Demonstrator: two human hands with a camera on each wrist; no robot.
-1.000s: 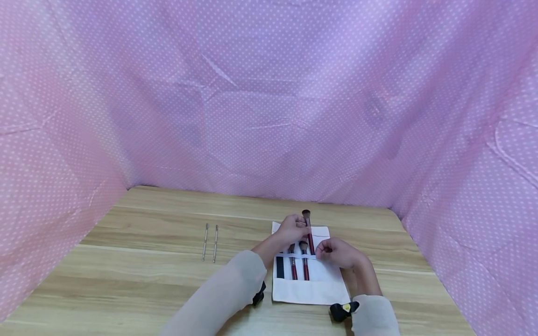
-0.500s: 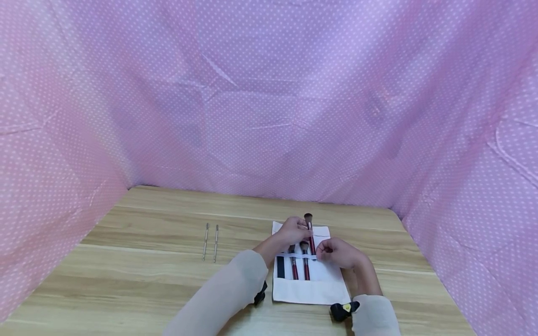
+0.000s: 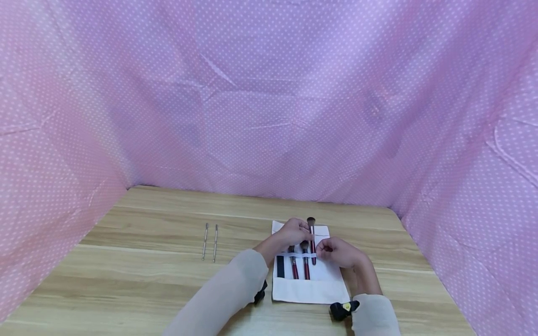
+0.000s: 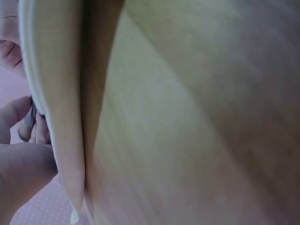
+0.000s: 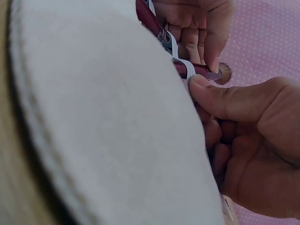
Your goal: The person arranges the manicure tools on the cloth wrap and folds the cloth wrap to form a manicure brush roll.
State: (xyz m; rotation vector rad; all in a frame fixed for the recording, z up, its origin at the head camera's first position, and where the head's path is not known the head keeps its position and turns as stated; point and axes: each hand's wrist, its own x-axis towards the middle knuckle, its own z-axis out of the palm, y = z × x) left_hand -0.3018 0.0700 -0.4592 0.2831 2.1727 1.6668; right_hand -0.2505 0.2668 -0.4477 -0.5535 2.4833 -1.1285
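Note:
A white cloth brush roll lies open on the table, with a white elastic band across it. My left hand pinches a makeup brush near its dark bristle head. In the head view its red handle now passes under the band and points towards me. At the band's right part, my right hand pinches the elastic; in the right wrist view the thumb presses on the band beside the brush. Two more makeup brushes, one left and one right, sit under the band.
Two thin metal sticks lie side by side on the wooden table, left of the roll. A black strip shows at the roll's left side. Pink dotted cloth hangs around the table's back and sides.
The left hand has moved slightly right and towards me, and the brush has slid down through the band, so its handle end shows below it. The right hand stays in place.

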